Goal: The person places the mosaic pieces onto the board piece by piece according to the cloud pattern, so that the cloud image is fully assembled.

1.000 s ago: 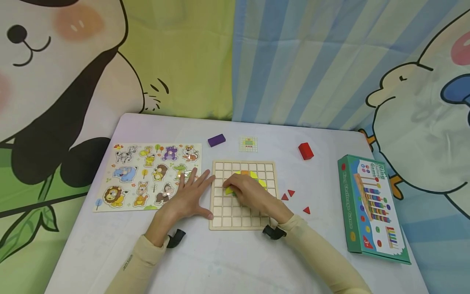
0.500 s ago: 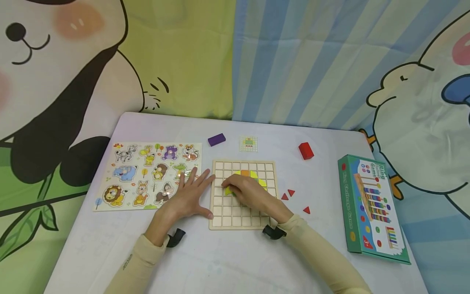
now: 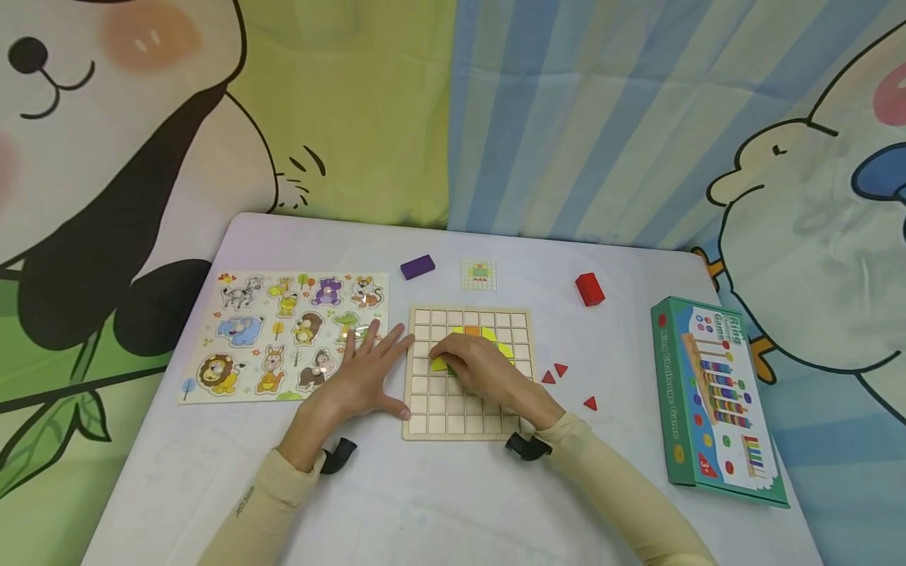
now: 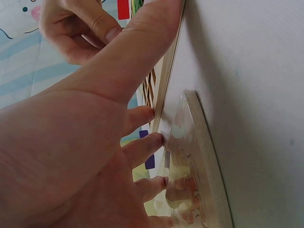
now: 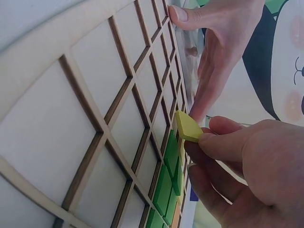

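Note:
My right hand [image 3: 484,369] is over the wooden grid board [image 3: 425,428], pinching a small yellow tile [image 5: 187,127] between thumb and fingers. In the right wrist view the tile is tilted just off the grid, beside green tiles [image 5: 164,190] set in its squares. Yellow tiles [image 3: 505,351] and an orange tile [image 3: 472,331] sit in the upper squares, partly hidden by this hand. My left hand [image 3: 361,377] lies with fingers spread at the board's left side, thumb and fingertips at its edge. Its other fingers reach over the right part of the animal puzzle [image 3: 269,399].
Several red triangles [image 3: 548,377] lie right of the board. Behind it are a purple block [image 3: 418,267], a small pattern card [image 3: 479,275] and a red block [image 3: 590,289]. A green game box [image 3: 722,401] is at the table's right side.

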### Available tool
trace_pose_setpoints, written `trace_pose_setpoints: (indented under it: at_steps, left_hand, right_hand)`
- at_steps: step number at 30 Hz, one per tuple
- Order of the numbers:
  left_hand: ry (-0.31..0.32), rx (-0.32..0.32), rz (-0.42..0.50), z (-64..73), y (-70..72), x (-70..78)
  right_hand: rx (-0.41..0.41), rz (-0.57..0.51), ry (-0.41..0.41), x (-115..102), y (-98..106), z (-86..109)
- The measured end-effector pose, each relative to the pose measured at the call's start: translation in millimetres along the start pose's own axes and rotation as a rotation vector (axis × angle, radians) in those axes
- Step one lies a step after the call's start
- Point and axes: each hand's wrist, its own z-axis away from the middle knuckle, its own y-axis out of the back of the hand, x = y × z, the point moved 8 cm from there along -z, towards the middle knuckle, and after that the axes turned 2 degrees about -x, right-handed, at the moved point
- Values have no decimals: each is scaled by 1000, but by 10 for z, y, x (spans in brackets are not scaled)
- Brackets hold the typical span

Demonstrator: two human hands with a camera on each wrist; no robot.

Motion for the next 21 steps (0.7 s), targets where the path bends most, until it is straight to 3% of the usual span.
trace_pose_setpoints:
  at_steps: [8, 16, 21]
  left_hand:
    - [6, -2, 2, 22, -29, -23]
    - [2, -8, 6, -3, -12, 14]
    - [9, -5, 3, -16, 22, 7]
  right_hand:
    - [25, 31, 37, 3, -36, 22]
    - [165, 81, 4, 125, 194, 236]
    - [171, 138, 18, 142, 207, 325]
